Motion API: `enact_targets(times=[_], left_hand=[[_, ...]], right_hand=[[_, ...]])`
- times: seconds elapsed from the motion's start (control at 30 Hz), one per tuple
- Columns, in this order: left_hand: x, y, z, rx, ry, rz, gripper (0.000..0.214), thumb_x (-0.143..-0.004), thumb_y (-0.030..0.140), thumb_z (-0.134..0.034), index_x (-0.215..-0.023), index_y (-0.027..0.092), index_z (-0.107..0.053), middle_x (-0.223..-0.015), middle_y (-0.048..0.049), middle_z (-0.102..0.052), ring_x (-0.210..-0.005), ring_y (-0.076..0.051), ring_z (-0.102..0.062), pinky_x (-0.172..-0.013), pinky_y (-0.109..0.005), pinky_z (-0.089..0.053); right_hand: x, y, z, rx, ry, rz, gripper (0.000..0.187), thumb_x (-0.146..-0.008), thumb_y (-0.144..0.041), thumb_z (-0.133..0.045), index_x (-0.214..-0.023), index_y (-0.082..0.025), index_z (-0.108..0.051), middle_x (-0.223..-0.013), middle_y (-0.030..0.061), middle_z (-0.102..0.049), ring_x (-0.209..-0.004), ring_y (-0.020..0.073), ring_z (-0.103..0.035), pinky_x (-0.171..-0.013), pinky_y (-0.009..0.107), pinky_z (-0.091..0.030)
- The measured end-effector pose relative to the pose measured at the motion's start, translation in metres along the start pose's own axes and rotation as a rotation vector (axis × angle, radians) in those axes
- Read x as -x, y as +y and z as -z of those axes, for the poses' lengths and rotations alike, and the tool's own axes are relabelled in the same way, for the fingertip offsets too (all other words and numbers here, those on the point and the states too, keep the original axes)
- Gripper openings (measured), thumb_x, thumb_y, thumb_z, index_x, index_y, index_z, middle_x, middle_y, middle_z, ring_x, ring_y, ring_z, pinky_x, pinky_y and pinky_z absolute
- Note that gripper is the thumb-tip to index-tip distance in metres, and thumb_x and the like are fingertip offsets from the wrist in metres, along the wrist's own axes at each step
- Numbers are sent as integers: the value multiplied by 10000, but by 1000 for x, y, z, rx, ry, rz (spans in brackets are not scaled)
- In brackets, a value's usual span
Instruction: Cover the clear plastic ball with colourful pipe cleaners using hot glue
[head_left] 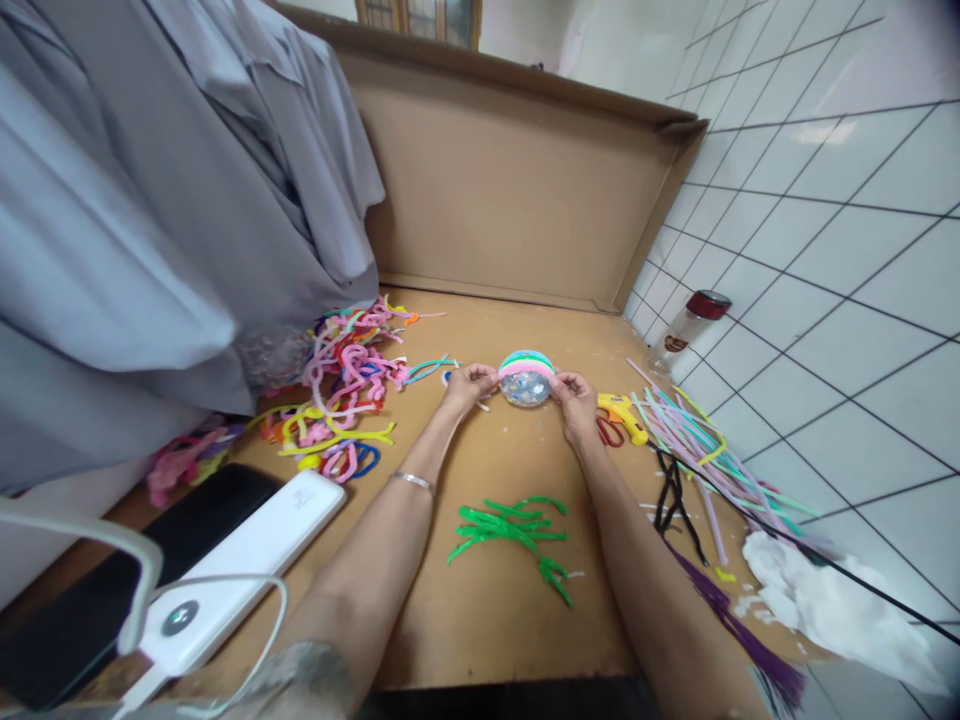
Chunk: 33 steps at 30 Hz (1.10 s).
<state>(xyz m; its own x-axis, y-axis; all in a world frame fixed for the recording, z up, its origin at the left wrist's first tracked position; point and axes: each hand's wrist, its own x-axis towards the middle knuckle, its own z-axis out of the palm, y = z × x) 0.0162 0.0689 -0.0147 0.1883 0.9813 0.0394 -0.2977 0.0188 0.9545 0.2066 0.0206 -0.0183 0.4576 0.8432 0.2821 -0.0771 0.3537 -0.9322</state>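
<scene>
Both hands are meeting at the ball (526,391), near the middle of the table (487,450): the left hand (474,385) is pinching at its 9 o'clock edge, the right hand (574,400) at 3. Strips (526,369) in pink, green and blue are banding the upper half; the lower half is showing clear. The step in hand seems to be settling the pink strip; whether the fingertips are nipping its ends too, I cannot tell. The next move is probably calling for even pressure from both sides. From the ball, green stems (510,525) are lying at 6 o'clock, the glue gun (621,414) just past 3, a mixed pile (352,365) at 9
</scene>
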Motion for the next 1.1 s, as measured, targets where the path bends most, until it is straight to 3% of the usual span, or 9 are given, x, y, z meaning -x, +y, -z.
enact_targets(times=[0.2, 0.43, 0.7, 0.9, 1.0, 1.1], left_hand=[[0, 1, -1, -36, 32, -17, 390, -473, 365, -861, -682, 157, -606, -584, 9, -619, -547, -103, -563, -592, -245, -465], [-1, -1, 0, -159, 146, -128, 178, -548, 236, -749, -677, 156, -657, -596, 3, -629, -561, -114, -553, -575, -236, -455], [-4, -1, -2, -287, 192, -111, 103, -649, 201, -614, -716, 158, -679, -621, -6, -653, -567, -131, -582, -573, -231, -465], [8, 22, -13, -432, 229, -166, 337, -818, 470, -591, -949, 178, -698, -831, -77, -718, -782, -212, -666, -712, -292, -508], [17, 33, -23, -508, 195, -214, 516, -725, 525, -722, -1109, 184, -674, -999, -110, -721, -919, -256, -668, -827, -330, -502], [22, 38, -30, -582, 131, -298, 627, -551, 435, -871, -1103, 200, -689, -1161, -126, -693, -1129, -308, -610, -991, -364, -445]], right_hand=[[3, -4, -5, 0, -6, -8, 310, -549, -404, -815, -676, -211, -609, -915, 53, -734, -1026, 233, -656, -926, 383, -495], [6, -5, -11, 49, -9, 52, 297, -561, -413, -806, -677, -209, -624, -933, 54, -721, -962, 216, -657, -929, 383, -493], [8, -3, -13, 67, -7, 94, 258, -595, -391, -797, -689, -210, -639, -936, 43, -709, -936, 199, -648, -898, 354, -494], [10, -6, -15, 177, -29, 168, 214, -647, -399, -767, -689, -219, -658, -927, 36, -676, -936, 201, -634, -860, 337, -499], [14, -11, -21, 221, -28, 207, 185, -648, -388, -757, -665, -230, -661, -889, 37, -654, -902, 202, -621, -808, 322, -503], [18, -15, -26, 262, -56, 229, 156, -680, -379, -717, -672, -234, -659, -908, 37, -647, -823, 183, -606, -743, 305, -498]])
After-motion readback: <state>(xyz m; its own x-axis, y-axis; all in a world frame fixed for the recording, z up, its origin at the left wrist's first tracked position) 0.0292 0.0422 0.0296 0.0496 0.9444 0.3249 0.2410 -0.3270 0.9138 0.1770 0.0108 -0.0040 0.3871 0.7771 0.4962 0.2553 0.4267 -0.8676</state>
